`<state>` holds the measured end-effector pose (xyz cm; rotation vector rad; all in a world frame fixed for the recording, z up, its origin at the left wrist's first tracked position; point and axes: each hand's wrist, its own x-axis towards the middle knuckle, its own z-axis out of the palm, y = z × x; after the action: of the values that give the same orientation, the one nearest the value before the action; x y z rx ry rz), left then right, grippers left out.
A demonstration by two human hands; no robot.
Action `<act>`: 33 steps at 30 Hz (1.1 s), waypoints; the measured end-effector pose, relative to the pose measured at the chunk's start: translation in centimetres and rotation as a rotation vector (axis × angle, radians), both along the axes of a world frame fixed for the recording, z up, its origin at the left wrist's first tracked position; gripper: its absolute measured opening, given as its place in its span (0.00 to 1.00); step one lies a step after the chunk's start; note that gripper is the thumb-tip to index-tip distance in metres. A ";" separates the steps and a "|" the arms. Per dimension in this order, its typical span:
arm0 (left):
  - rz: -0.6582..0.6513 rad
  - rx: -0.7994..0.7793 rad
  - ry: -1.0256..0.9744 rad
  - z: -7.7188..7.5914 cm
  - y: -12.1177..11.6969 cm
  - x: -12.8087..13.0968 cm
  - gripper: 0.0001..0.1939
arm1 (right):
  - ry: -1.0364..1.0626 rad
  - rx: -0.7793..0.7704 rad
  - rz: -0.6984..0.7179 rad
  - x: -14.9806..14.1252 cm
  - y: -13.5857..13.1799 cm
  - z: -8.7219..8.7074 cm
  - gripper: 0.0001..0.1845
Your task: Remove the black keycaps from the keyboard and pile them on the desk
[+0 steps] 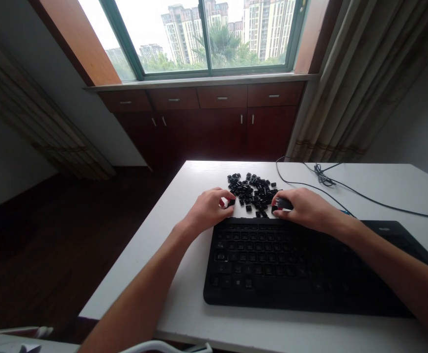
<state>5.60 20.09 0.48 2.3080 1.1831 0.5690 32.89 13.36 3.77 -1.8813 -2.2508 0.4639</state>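
Observation:
A black keyboard point(258, 289) lies on the white table, and many of its key positions show without caps. Behind its back edge is a loose pile of black keycaps point(249, 186). My left hand point(208, 208) is at the pile's left side, thumb and fingers pinched about a black keycap point(231, 202). At the pile's right side, my right hand point(306, 208) is closed around a small dark grey piece point(284, 203), whose kind I cannot make out. A bit of red shows at the fingers of each hand. My right forearm covers part of the keyboard's right half.
A black cable point(383, 198) with a bundled coil runs across the right part of the white table point(144, 274). Past the table stand dark red cabinets point(206, 132) under a window, with curtains point(357, 73) at both sides. A white curved object point(155, 345) is at the bottom edge.

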 end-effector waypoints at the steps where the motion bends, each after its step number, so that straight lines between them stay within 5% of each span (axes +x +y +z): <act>1: 0.005 0.004 0.000 0.1 0.0 0.0 0.12 | 0.006 -0.003 -0.001 0.1 0.0 0.0 0.10; 11: 0.051 0.012 -0.047 -0.2 0.1 0.7 0.07 | 0.038 0.006 -0.027 -0.1 -0.1 -0.5 0.11; 18: 0.064 -0.042 -0.185 0.1 -0.3 0.8 0.09 | 0.133 0.152 -0.041 0.5 -1.9 0.4 0.13; 20: 0.068 -0.166 -0.329 0.7 -0.6 0.9 0.13 | 0.218 0.213 -0.028 0.4 -2.6 0.7 0.12; 25: 0.029 -0.837 -0.885 2.6 -1.7 1.8 0.15 | 0.396 0.394 0.061 -1.0 -4.1 0.0 0.12; 29: -0.035 -1.115 -0.991 2.9 -3.0 2.8 0.10 | 0.434 0.440 0.129 -2.4 -4.6 -0.7 0.17; 33: -0.082 -1.232 -0.993 2.5 -3.8 3.5 0.09 | 0.474 0.512 0.133 -2.8 -4.8 -0.9 0.19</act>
<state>9.08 16.25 2.97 0.8094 0.5936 0.5804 30.13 8.53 2.87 -1.2247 -1.9395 0.2743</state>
